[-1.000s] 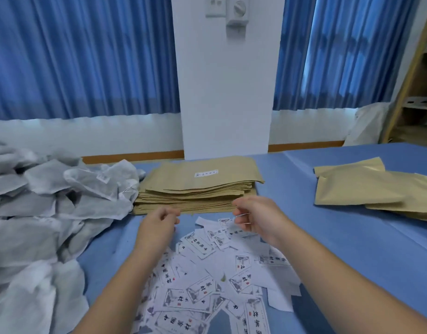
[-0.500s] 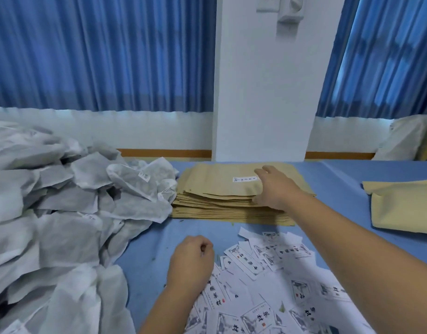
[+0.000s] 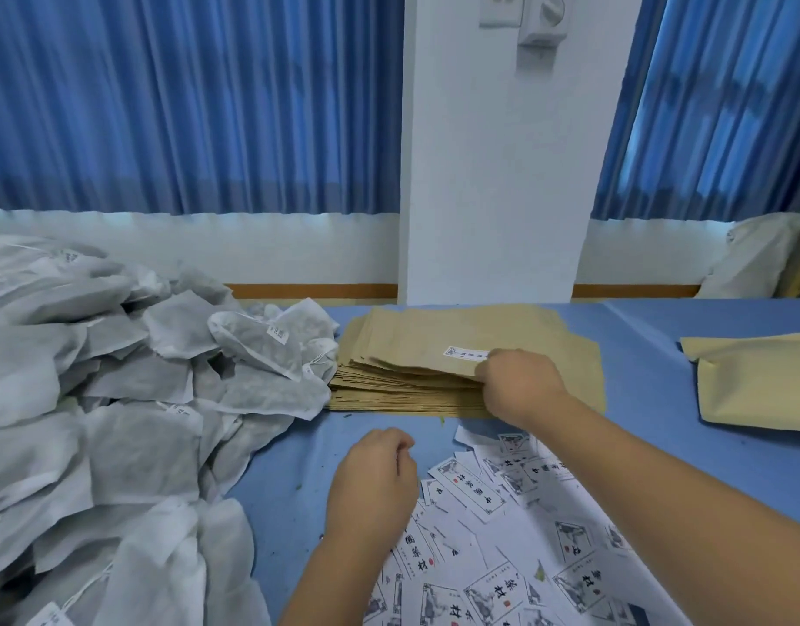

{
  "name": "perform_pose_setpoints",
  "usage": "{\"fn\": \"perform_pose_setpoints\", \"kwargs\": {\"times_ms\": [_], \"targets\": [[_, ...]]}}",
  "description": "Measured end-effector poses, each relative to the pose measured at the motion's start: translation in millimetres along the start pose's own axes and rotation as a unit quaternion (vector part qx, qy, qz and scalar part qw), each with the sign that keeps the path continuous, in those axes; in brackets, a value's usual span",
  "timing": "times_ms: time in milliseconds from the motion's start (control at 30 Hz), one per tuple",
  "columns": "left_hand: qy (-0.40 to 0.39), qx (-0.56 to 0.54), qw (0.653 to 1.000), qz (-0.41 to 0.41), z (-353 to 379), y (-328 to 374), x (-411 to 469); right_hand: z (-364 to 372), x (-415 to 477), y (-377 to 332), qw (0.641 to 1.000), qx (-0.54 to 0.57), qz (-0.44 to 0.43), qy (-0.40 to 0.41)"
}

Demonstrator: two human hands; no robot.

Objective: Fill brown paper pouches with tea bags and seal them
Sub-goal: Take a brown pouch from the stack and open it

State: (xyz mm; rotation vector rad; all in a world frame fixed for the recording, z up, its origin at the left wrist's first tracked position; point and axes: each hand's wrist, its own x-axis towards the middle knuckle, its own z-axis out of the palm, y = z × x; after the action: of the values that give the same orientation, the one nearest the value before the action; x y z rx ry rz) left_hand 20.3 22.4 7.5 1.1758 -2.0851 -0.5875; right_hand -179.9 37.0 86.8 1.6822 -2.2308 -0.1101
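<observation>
**Desk:** Where are the pouches?

**Me:** The pouch stack (image 3: 411,393) sits at twelve o'clock on the blue table (image 3: 660,399), with the tea bags (image 3: 118,399) heaped at nine.

**Desk:** How will one handle?

**Me:** Thin, light and floppy, I'd judge, and the sheets may cling. I'd take the near edge and peel one off.

**Desk:** Grip?

**Me:** My right hand (image 3: 520,384) pinches the top pouch (image 3: 434,341) at its near edge, fingers curled. My left hand (image 3: 373,481) lies curled at six, beside the loose labels (image 3: 479,490). I can't tell if it holds anything.
</observation>
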Motion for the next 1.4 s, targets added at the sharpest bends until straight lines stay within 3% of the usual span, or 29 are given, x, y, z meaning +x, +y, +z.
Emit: {"fn": "perform_pose_setpoints", "kwargs": {"times_ms": [100,200,300,367,533,567,633,700,867,1033,1233,1400], "targets": [[-0.009,-0.194,0.981,-0.016,-5,18,-3,-23,0,-19,0.995,0.095,-0.002,0.003],[-0.158,-0.408,0.897,-0.072,-7,34,-12,-44,2,-41,0.974,0.219,0.041,-0.024],[-0.242,-0.478,0.84,-0.083,-2,46,-27,-62,3,-59,0.929,0.359,0.075,-0.049],[-0.225,-0.509,0.823,-0.11,2,56,-32,-68,3,-68,0.891,0.44,0.083,-0.075],[-0.077,-0.568,0.777,-0.259,-2,57,-28,-62,-2,-85,0.804,0.583,0.077,-0.085],[-0.055,-0.569,0.774,-0.271,-5,51,-26,-59,-7,-85,0.806,0.587,0.055,-0.062],[-0.019,-0.57,0.774,-0.276,-10,37,-22,-50,-22,-79,0.864,0.504,-0.005,0.001],[-0.002,-0.588,0.76,-0.277,-13,26,-15,-37,-41,-71,0.899,0.433,-0.061,0.04],[-0.012,-0.671,0.704,-0.233,-14,18,-6,-10,-73,-62,0.926,0.341,-0.162,0.008],[-0.045,-0.707,0.681,-0.184,-11,21,-8,-16,-65,-59,0.9,0.405,-0.15,0.055],[-0.077,-0.683,0.719,-0.105,-9,16,-8,-16,-58,-45,0.823,0.561,-0.091,0.005],[-0.074,-0.654,0.745,-0.111,-4,14,-5,-17,-56,-28,0.769,0.632,-0.079,-0.059]]}}
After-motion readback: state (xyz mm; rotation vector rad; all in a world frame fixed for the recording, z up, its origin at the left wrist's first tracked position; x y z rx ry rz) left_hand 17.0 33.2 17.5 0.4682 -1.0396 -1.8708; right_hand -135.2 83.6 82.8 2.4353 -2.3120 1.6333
